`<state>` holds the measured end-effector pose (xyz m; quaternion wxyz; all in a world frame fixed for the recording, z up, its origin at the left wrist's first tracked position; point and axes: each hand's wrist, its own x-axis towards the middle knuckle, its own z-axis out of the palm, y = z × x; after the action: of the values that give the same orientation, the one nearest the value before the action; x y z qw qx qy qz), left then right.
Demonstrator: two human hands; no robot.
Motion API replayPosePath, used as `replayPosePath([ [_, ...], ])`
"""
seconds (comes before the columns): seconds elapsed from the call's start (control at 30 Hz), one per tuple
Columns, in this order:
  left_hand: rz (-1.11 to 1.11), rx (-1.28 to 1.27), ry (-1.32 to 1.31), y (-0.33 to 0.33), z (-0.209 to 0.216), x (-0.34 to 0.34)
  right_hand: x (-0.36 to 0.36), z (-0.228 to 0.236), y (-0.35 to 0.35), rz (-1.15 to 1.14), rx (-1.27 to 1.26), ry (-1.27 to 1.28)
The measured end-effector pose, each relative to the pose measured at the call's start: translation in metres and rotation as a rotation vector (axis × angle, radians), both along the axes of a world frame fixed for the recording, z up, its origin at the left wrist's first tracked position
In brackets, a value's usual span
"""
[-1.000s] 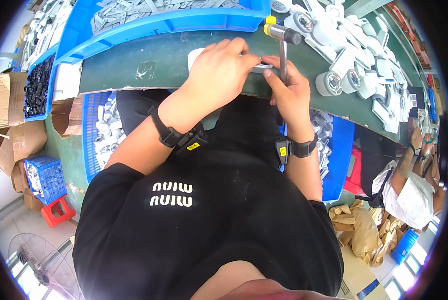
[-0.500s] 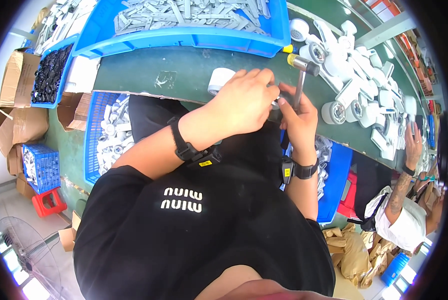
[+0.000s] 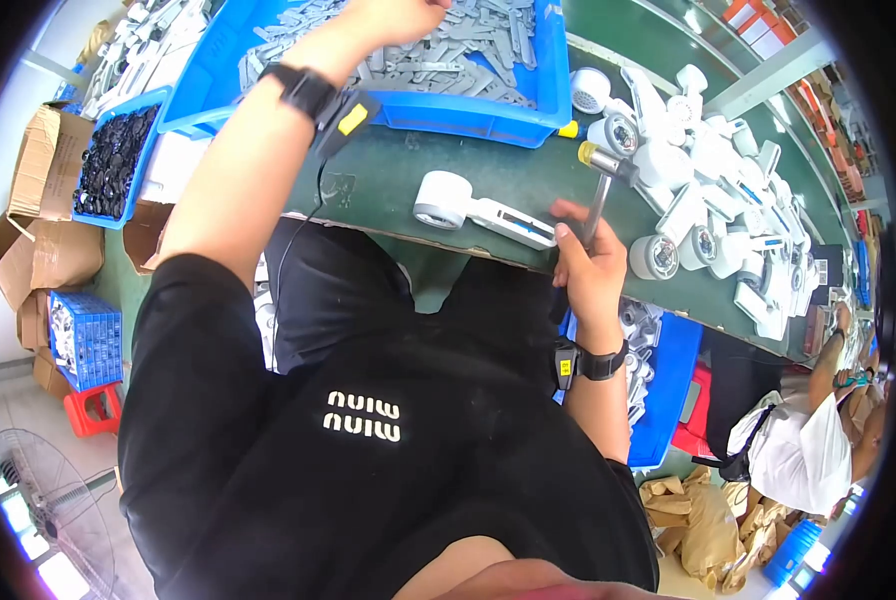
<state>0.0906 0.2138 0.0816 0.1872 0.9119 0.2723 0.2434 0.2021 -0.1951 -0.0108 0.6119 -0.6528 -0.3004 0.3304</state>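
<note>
- the left hand [image 3: 393, 15] reaches up into the blue bin [image 3: 468, 105] at the top of the view, among the grey flat parts [image 3: 448, 50]; its fingers are bunched together over them, but the frame edge cuts them off, so i cannot tell whether they grip a part.
- the left wrist wears a black band [image 3: 306, 90] with a yellow-tagged unit just beside it.
- the right hand [image 3: 590, 272] sits at the near edge of the green bench [image 3: 388, 175], fingers clamped around the handle of a small hammer [image 3: 598, 190] (metal head with a yellow end, pointing up and away from the body).
- a white part [image 3: 478, 205], round at 1 end with a long flat tail, lies on the bench just left of the right hand; the thumb is at its tail end, touching or nearly so.
- a heap of similar white parts [image 3: 708, 200] covers the bench to the right of the hammer.
- a 2nd blue bin [image 3: 118, 160] of black pieces stands at far left, with cardboard boxes [image 3: 38, 255] below it.
- another person [image 3: 808, 450] in white sits at lower right.
</note>
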Motion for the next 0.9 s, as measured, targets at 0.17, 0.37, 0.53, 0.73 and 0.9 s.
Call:
replayPosePath([
  [0.17, -0.175, 0.167, 0.091, 0.030, -0.026, 0.031, 0.003, -0.002, -0.004, -0.043, 0.019, 0.028],
  [0.37, -0.001, 0.104, 0.411, 0.039, -0.051, 0.082, 0.004, -0.004, -0.006, -0.018, 0.021, 0.026],
  [0.53, -0.048, 0.052, 0.374, 0.070, -0.052, 0.113, 0.000, -0.005, -0.002, -0.030, 0.070, 0.058],
  [0.73, -0.121, 0.052, 0.360, 0.077, -0.059, 0.121, 0.000, -0.004, -0.001, -0.028, 0.074, 0.087],
  [0.9, -0.105, 0.063, 0.250, 0.035, -0.045, 0.108, -0.001, -0.001, -0.002, -0.064, 0.042, 0.037],
])
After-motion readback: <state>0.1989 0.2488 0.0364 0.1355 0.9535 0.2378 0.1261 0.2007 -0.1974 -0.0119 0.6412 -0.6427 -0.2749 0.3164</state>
